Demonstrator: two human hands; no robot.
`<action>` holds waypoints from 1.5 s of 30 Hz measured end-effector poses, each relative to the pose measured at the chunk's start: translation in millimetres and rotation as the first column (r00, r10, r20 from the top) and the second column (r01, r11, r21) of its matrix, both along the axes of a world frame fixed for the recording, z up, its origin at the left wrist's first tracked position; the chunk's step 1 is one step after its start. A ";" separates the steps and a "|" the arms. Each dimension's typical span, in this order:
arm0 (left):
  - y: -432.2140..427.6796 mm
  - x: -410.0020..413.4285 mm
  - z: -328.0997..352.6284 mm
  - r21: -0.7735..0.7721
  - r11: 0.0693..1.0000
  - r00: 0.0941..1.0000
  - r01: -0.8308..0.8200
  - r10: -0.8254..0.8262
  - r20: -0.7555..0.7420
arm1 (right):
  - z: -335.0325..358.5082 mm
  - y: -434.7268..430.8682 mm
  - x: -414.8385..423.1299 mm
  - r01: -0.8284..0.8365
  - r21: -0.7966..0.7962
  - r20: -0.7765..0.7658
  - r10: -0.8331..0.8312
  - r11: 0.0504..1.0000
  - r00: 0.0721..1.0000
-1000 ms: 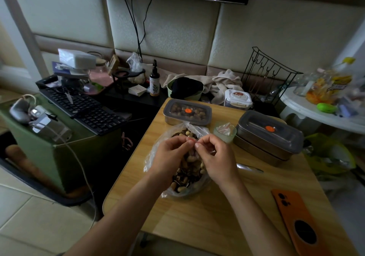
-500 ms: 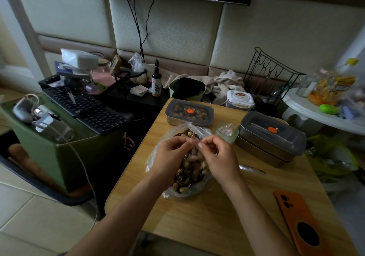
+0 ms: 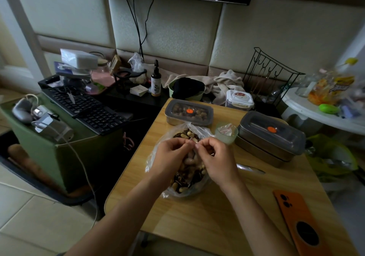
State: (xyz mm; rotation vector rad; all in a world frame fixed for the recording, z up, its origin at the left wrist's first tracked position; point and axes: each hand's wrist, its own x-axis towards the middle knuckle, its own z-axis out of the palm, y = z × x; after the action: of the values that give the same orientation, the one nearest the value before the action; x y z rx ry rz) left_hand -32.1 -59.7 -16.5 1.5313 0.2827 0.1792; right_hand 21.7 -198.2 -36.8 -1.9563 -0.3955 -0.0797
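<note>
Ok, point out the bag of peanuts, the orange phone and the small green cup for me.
bag of peanuts (image 3: 189,193), head view, clear plastic at its near end
orange phone (image 3: 292,214), head view, middle of its back
green cup (image 3: 226,139), head view, its front wall

Clear bag (image 3: 153,158) of peanuts (image 3: 191,135) lies slumped on wooden table (image 3: 197,226).

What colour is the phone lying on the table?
The phone is orange, with a black circle on its back. The head view shows it best.
</note>
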 end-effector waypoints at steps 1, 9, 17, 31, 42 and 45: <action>0.0 -0.1 0.4 -0.007 1.000 1.000 0.003 -0.003 0.001 | 0.2 -0.2 -0.2 0.003 0.002 -0.007 -0.003 1.000 1.000; 1.7 -0.2 -1.2 -0.020 0.999 0.999 0.033 -0.033 -0.014 | 1.8 -4.9 2.8 0.032 0.026 -0.031 -0.032 0.999 0.999; 0.1 2.1 -4.5 0.018 1.000 1.000 0.009 -0.008 -0.017 | 0.7 -4.4 1.7 0.081 0.049 -0.034 -0.080 0.995 0.996; -2.0 7.0 -10.9 0.216 0.976 1.000 -0.028 0.024 0.017 | -4.0 2.0 0.4 0.037 -0.089 0.016 -0.036 0.995 0.999; -3.6 5.9 -8.4 0.120 0.993 0.999 0.022 -0.025 0.023 | -3.7 0.8 -0.2 0.075 0.004 -0.052 -0.074 0.997 0.996; -5.2 6.0 -7.6 0.104 0.995 1.000 0.012 -0.013 0.010 | -2.1 0.0 -1.7 0.086 0.008 -0.044 -0.085 0.996 0.995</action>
State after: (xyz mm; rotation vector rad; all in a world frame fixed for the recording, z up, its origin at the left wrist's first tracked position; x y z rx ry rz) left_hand -26.1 -64.9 -24.1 1.6340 0.2585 0.1948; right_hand 19.9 -198.2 -38.9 -1.9621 -0.2823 -0.0940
